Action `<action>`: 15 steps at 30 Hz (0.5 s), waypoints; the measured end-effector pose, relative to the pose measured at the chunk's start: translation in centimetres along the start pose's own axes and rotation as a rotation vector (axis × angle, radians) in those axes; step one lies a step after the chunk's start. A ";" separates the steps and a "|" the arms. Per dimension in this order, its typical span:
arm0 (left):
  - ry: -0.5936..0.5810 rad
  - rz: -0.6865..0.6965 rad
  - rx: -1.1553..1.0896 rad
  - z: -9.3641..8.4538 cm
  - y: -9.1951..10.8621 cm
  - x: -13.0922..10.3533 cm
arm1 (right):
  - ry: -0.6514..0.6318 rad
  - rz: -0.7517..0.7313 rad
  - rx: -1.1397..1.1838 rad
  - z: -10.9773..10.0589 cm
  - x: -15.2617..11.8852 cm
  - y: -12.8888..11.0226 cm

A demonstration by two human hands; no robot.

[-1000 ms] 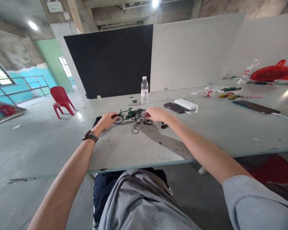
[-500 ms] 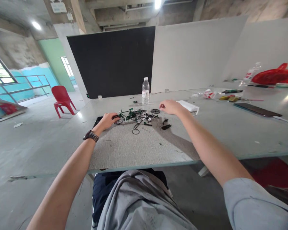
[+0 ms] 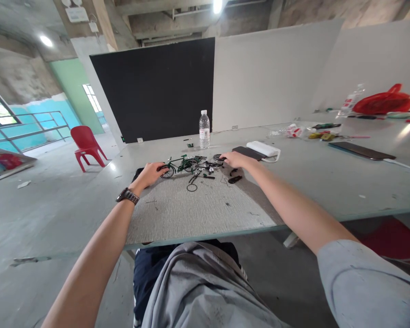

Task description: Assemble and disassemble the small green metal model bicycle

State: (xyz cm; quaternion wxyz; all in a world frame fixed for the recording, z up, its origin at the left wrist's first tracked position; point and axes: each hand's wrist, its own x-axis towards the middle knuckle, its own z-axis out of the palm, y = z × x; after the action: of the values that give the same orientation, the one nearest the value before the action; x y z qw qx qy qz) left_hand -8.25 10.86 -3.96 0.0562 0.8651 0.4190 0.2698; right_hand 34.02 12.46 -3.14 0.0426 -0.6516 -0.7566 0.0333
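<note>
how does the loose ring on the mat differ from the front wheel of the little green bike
The loose ring lies flat on the mat, bare and empty inside, with no hand on it. The front wheel stands upright, fixed to the green bike, with fine spokes across its middle, and the left hand rests against it. Both are thin, dark and round.

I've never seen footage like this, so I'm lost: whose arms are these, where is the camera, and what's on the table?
The camera sits on a person's head, looking forward and down, so both arms are that person's own. The left hand rests at the front wheel of a small green model bicycle. The right hand touches a loose black wheel among small scattered parts. All this lies on a grey mat on the table. Behind stand a water bottle, a phone and a white power bank. Neither hand clearly grips anything.
</note>
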 end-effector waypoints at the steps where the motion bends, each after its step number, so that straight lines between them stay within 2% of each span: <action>1: -0.002 -0.003 0.003 0.0 -0.1 0.0 | 0.003 0.004 0.001 0.1 0.1 0.2; 7: -0.010 -0.032 -0.011 -0.3 -0.2 -0.1 | 0.076 0.000 0.029 0.2 0.2 -0.2; 11: -0.020 -0.035 0.007 -0.5 -0.2 -0.1 | 0.206 -0.172 0.131 0.2 0.0 -2.1; 13: -0.026 -0.040 0.024 -0.5 -0.2 -0.1 | 0.198 -0.266 0.176 0.5 0.0 -2.9; 15: -0.022 -0.047 0.031 -0.5 -0.1 -0.1 | 0.137 -0.291 0.170 0.8 0.2 -3.4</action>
State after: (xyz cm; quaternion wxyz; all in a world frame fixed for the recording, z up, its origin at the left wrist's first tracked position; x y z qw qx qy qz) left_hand -8.62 10.85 -3.63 0.0536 0.8587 0.4427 0.2524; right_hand 30.56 12.18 -3.59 0.1536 -0.5301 -0.8327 0.0461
